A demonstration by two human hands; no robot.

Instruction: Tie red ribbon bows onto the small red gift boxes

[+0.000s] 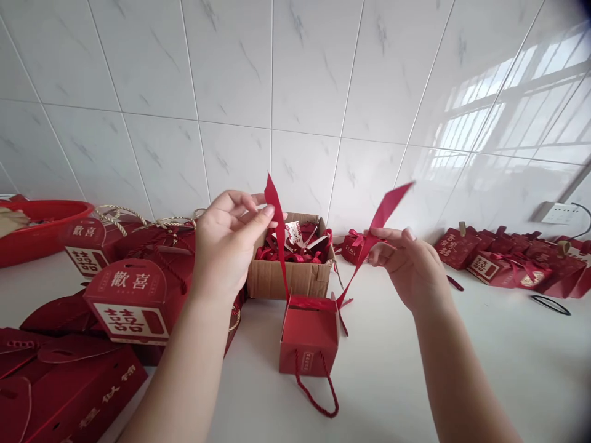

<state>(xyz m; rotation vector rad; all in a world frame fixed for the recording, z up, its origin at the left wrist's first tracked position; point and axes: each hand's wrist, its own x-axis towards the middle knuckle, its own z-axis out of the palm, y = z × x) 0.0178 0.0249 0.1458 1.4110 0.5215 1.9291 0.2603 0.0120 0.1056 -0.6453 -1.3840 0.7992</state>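
Note:
A small red gift box (310, 332) stands on the white table between my forearms, its twisted red cord handle (318, 406) hanging down at the near side. A red ribbon (281, 237) runs across the top of the box and rises at both sides. My left hand (235, 237) pinches the ribbon's left end between thumb and fingers. On the other side, my right hand (404, 258) has its fingers closed on the ribbon's right end, which is stretched up and outward. Part of the right fingertips is hidden behind the ribbon.
Behind the gift box is an open cardboard carton (289, 280) holding red ribbons and cards. Several larger red boxes (133, 301) crowd the left, near a red basin (50, 227). More small red boxes (503, 267) line the wall at right. A black loop (549, 304) lies before them.

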